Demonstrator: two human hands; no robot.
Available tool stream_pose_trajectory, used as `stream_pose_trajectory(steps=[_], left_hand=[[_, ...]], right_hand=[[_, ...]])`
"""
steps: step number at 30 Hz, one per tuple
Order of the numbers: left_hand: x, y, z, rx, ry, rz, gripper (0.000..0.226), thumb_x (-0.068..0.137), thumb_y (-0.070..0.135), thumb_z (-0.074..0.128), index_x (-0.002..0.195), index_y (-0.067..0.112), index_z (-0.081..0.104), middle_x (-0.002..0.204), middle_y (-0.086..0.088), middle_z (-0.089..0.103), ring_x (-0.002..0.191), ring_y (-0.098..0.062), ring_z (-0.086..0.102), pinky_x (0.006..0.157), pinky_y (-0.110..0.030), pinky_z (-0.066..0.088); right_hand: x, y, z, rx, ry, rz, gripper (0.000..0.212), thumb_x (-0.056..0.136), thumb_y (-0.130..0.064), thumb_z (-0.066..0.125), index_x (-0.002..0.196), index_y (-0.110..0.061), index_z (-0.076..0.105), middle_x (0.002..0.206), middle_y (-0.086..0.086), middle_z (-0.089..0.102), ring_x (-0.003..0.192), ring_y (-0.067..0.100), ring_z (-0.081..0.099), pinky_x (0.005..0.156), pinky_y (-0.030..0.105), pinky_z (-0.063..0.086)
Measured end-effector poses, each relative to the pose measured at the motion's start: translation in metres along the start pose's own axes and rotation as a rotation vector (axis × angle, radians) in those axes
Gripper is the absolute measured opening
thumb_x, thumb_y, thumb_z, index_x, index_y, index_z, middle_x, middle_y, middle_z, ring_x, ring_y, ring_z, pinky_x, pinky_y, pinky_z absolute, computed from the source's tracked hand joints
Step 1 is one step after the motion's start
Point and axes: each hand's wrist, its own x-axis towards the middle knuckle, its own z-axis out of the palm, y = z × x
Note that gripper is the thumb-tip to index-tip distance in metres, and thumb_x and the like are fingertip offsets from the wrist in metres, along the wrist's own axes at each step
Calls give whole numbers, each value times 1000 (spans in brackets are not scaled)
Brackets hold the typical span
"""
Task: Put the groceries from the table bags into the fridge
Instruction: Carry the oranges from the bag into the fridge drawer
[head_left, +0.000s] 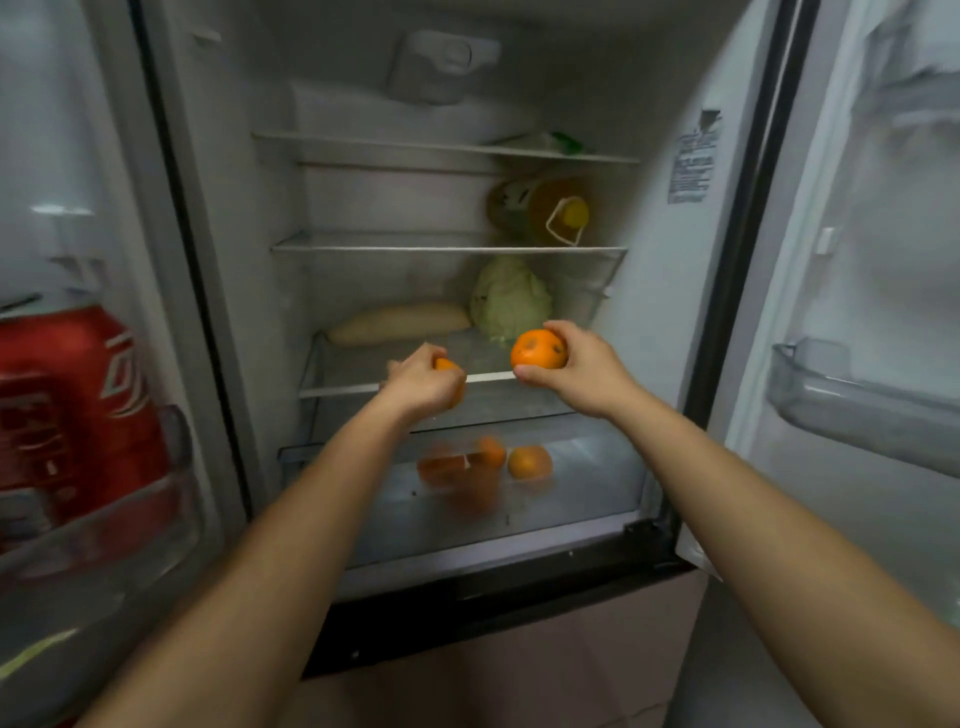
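- Fridge (670, 322) stands open, both doors swung wide; both arms reach into the main compartment.
- R hand (576, 371) holds an orange (537, 349) betw. thumb below and fingers curled over the top. Fruit is bright orange w/ a few dark blotches on the skin, held in front of the lowest glass shelf (395, 387), just beside the cabbage.
- L hand (423, 382) is wrapped round a second orange (451, 375); only a sliver of peel shows past the knuckles, rest hidden by the hand. Held at the shelf's front edge.
- The two hands are near each other but apart.
- Cabbage (510, 300), pale green, sits at the back right of that shelf; a long pale veg (400, 323) lies on its side to the left of it. Too blurred to say what kind.
- Shelf above: big bottle of amber liquid (540, 210) lying on its side, yellow cap and white carry handle facing out.
- Top shelf: whitish pack w/ green print (545, 143), partly cut off by the shelf edge, label unreadable.
- Clear crisper drawer (597, 493) at the bottom holds more oranges (529, 462); one reads clearly, the others smear together through the plastic, so count is unclear.
- L door bin: red soda can (78, 410), close to the lens, cut off at frame edge, lettering blurred.
- R door bin (857, 405) is only partly in frame.
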Motion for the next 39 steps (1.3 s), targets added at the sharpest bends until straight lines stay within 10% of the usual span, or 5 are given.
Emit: stream_pose_trajectory(steps=[6, 19, 23, 32, 39], left_hand=[[27, -20, 5, 307, -161, -181, 33, 72, 29, 74, 98, 8, 69, 89, -9, 74, 75, -22, 72, 63, -30, 59], [61, -27, 26, 476, -494, -394, 24, 90, 19, 66, 107, 3, 70, 101, -16, 68, 81, -37, 70, 72, -49, 61], [56, -29, 27, 478, -447, -313, 17, 91, 13, 64, 105, 5, 69, 98, -11, 65, 81, -32, 69, 55, -34, 58], [-5, -47, 50, 590, 685, 341, 30, 98, 33, 43, 84, 14, 61, 82, -8, 66, 76, -33, 61, 60, -36, 39], [-39, -117, 106, 684, 812, 522, 51, 96, 41, 50, 137, 10, 54, 139, -22, 49, 135, -41, 40, 119, -56, 15]], right_hand=[[59, 14, 35, -64, -405, -15, 86, 71, -41, 88, 143, -17, 49, 139, 5, 55, 119, 24, 58, 97, 36, 52], [93, 41, 95, -184, -959, 8, 46, 79, -33, 78, 116, -7, 71, 87, 15, 69, 73, 31, 60, 67, 40, 52], [86, 38, 93, -119, -878, 34, 35, 93, -25, 61, 123, -9, 67, 96, 13, 67, 81, 28, 59, 76, 42, 55], [31, 45, 72, -203, 50, -223, 35, 100, -45, 40, 106, -24, 68, 103, 6, 71, 98, 34, 64, 72, 38, 48], [-26, 90, 101, -257, 437, -416, 51, 100, -49, 43, 138, -17, 55, 149, 16, 45, 142, 32, 38, 115, 48, 28]])
